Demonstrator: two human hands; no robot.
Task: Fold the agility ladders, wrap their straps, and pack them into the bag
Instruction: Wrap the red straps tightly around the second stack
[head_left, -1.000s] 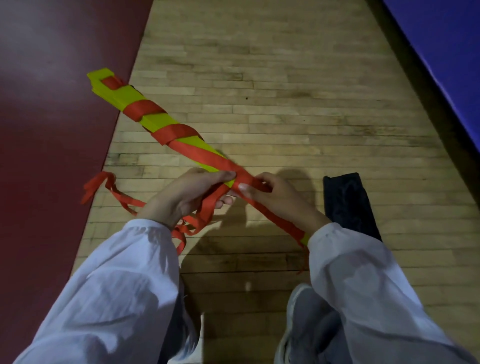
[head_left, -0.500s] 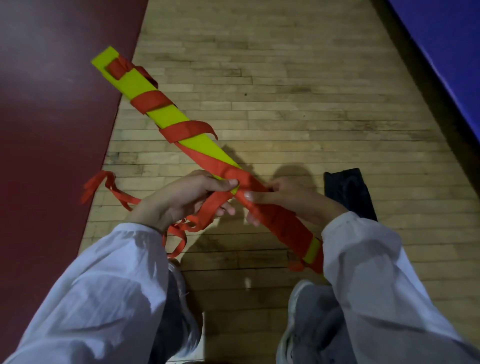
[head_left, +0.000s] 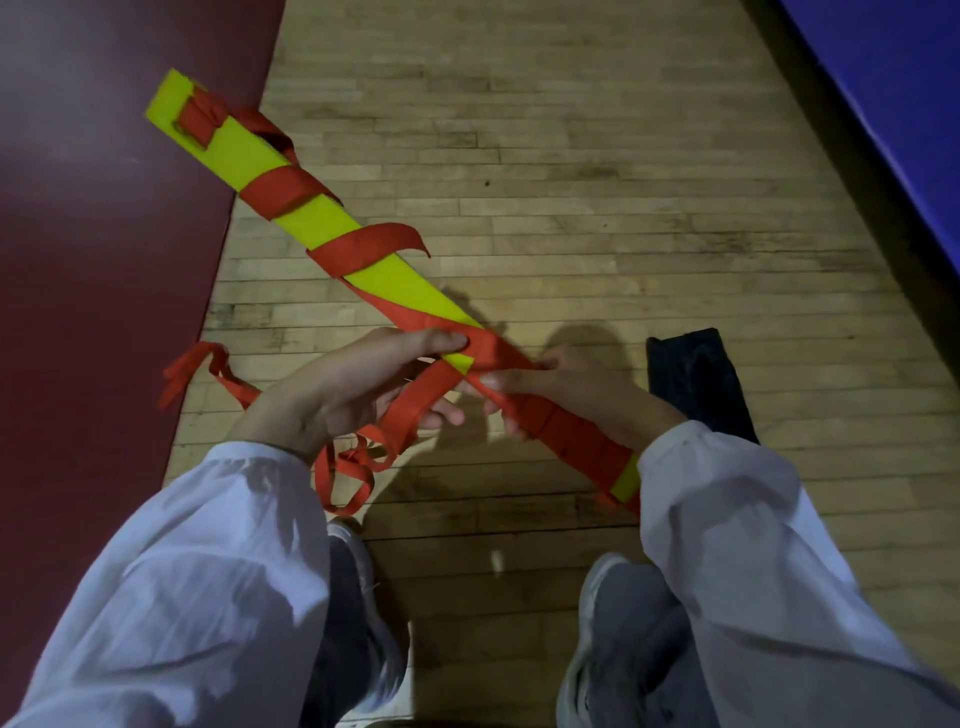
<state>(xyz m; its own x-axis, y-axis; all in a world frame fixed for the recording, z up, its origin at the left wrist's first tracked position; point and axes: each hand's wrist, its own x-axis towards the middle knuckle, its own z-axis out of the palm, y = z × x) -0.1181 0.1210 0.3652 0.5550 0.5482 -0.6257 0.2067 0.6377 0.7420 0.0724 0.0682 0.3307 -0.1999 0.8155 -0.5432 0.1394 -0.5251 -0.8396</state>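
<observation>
The folded yellow ladder bundle (head_left: 400, 283) slants above the wooden floor (head_left: 571, 208), with the red strap (head_left: 358, 249) spiralled round it. The left hand (head_left: 332, 395) pinches the strap against the bundle, thumb on top. The right hand (head_left: 576, 389) is curled tight round its wrapped near end, beside the black bag (head_left: 696, 379)

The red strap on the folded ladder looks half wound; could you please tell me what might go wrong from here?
1. The far coils sit slack on the folded ladder, one flap sticking out, so they may slip off.
2. The loose tail lies curled by a shoe; it could knot or get stepped on as the left hand pulls it.
</observation>
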